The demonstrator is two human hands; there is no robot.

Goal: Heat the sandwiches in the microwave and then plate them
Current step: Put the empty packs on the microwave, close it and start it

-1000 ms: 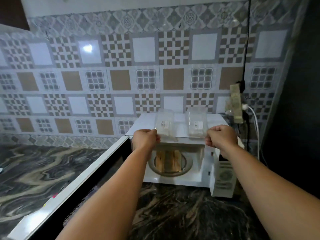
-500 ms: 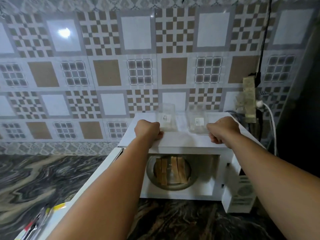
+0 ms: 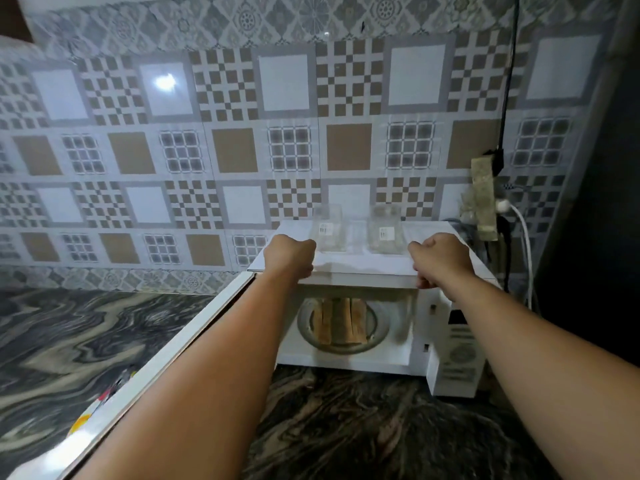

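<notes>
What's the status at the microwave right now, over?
Left hand and right hand fisted at microwave top's front edge. Sandwiches on turntable, door open. Two clear containers on top.

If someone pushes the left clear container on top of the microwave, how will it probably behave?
The left clear container looks thin-walled and seemingly empty, so it is probably light and slides easily on the smooth microwave top. It stands taller than wide, so a high push might tip it. The thin plastic would likely flex when squeezed.
</notes>
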